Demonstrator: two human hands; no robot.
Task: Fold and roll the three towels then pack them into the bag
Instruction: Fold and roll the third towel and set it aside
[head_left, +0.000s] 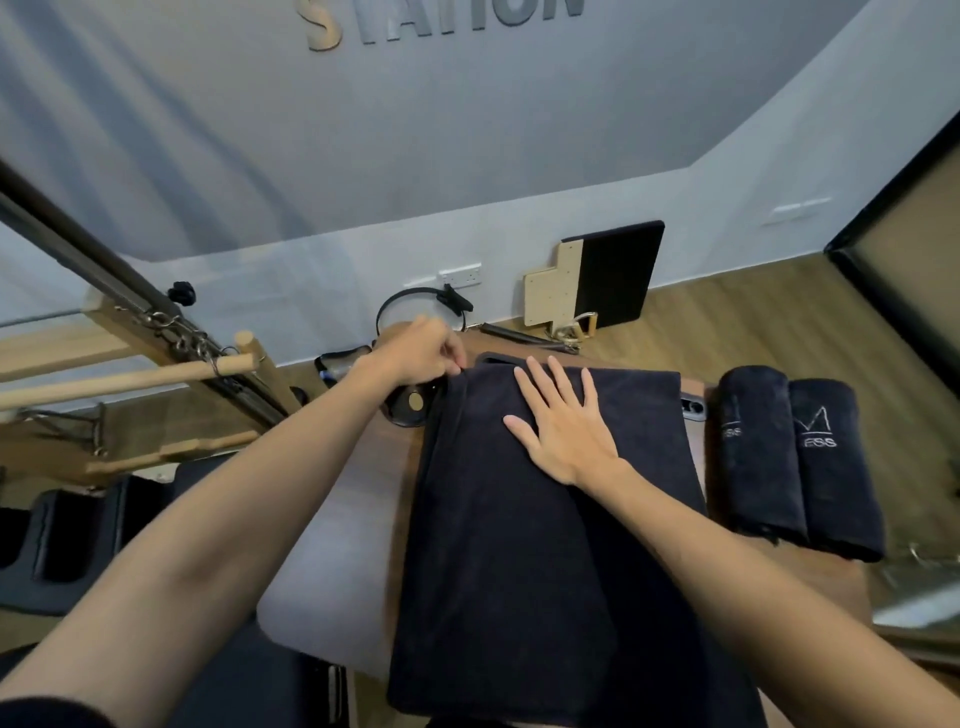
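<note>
- Towel (545, 545), dark navy and folded lengthwise, lay flat on the wooden bench top (374, 467) under my hands, its long side running away from me.
- My right hand (563, 423) rested flat on the towel's far half, fingers straight and spread apart, palm down, gripping nothing.
- My left hand (421, 353) was at the towel's far left corner, just left of the right fingertips; its fingers were curled and seemed to pinch the cloth's edge there, though blur kept me from telling exactly how they closed.
- Two rolled towels (800, 467) of the same dark cloth lay side by side and touching, well to the right of my right hand, each showing a pale stitched logo.
- Just below my left fingers, a round black fitting with a brass centre (413, 402) sat on the bench, partly under the towel's edge.
- Beyond the fingertips, a black ring (387, 306) and a black padded board (618, 275) leaned at the foot of the grey wall (467, 130).
- Far left of my left hand stood a wooden frame with springs and a dowel bar (130, 376).
</note>
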